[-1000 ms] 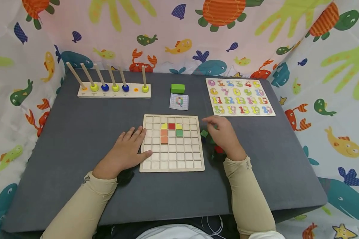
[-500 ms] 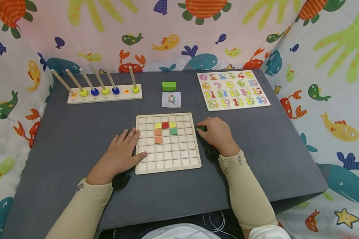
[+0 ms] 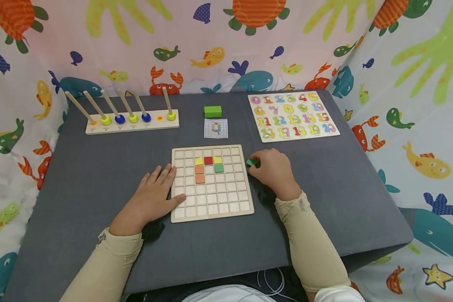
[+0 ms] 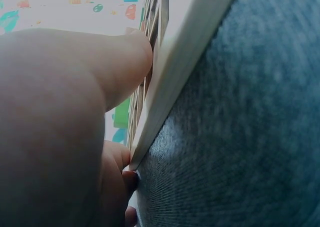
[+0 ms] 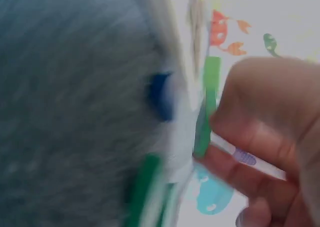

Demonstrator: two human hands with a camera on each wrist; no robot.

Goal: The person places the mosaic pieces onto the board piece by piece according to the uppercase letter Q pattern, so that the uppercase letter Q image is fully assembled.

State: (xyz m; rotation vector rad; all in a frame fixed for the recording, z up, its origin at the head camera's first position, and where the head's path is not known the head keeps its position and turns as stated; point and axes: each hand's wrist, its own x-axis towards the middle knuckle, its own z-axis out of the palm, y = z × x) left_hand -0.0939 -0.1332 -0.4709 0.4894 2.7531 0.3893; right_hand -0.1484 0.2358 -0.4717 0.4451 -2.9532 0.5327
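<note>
A wooden grid board (image 3: 230,201) lies at the middle of the table, with yellow, red (image 3: 208,160), orange (image 3: 199,170) and green tiles set in its upper squares. My left hand (image 3: 153,199) rests along the board's left edge, fingers spread and thumb on the rim; the left wrist view shows the thumb (image 4: 127,62) against that edge. Right of the board, my right hand (image 3: 275,170) pinches a small green block (image 5: 202,129) between thumb and fingers. Below it on the table, the right wrist view shows a blue piece (image 5: 161,97) and blurred green pieces (image 5: 142,192).
Behind the board lie a pattern card (image 3: 216,128) and a bright green box (image 3: 213,112). A peg stand with rings (image 3: 136,126) is at the back left, a number board (image 3: 294,136) at the back right. A patterned cloth (image 3: 136,54) hangs behind the table.
My right hand has closed its thumb and fingers on a green block beside the board. The head view has shifted. My left hand stays on the board's edge.
</note>
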